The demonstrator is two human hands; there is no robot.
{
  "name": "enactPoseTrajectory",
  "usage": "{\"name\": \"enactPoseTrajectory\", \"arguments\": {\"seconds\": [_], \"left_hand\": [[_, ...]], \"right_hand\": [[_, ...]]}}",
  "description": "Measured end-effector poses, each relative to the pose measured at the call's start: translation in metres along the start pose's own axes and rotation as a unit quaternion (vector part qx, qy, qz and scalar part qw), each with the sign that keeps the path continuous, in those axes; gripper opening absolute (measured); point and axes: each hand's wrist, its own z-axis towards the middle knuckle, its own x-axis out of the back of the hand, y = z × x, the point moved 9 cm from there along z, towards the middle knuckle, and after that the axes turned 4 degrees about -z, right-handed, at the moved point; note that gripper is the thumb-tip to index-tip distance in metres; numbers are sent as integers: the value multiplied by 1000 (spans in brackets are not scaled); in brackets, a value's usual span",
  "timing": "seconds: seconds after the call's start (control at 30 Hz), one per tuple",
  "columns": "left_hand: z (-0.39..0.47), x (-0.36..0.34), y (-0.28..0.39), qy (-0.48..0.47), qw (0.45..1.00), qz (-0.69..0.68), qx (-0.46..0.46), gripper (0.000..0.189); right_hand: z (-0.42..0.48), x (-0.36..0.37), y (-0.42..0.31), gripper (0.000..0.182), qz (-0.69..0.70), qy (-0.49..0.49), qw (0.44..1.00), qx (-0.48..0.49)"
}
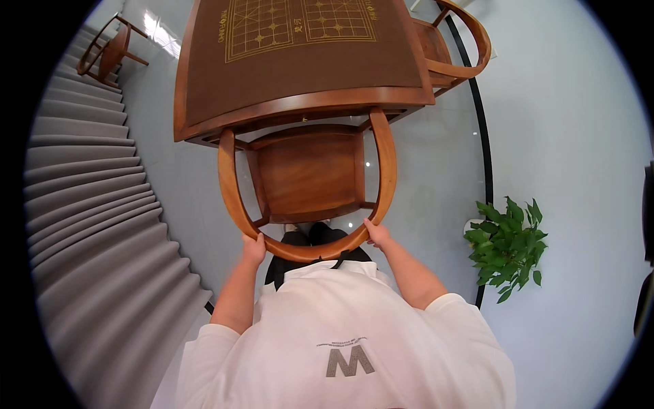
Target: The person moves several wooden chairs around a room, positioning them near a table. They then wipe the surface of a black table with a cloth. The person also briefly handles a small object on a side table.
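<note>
A wooden armchair with a curved horseshoe rail [317,251] stands between my body and a wooden table. My left hand [254,248] grips the left part of the rail, thumb on top. On the right part of the rail, my right hand [377,235] is closed round the wood. The chair's brown seat [309,174] shows inside the rail. The rail's front ends reach the edge of the table [306,106], whose brown top [306,76] bears a yellow board-game grid. My fingers under the rail are partly hidden.
Another wooden armchair [477,38] stands at the table's right side, and a further chair [113,53] is at the upper left. Grey pleated curtains [102,230] hang along the left. A leafy green potted plant [506,245] is at the right, near a black strip along the wall's foot.
</note>
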Motion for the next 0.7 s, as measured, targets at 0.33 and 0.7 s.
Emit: {"name": "enactPoseTrajectory", "arguments": {"seconds": [0.33, 0.7], "left_hand": [[-115, 31, 110, -187, 974, 117, -57, 60], [-129, 108, -6, -172, 985, 7, 5, 61]], "right_hand": [[-1, 6, 0, 85, -44, 41, 998, 31], [6, -34, 33, 84, -39, 51, 993, -99]]}}
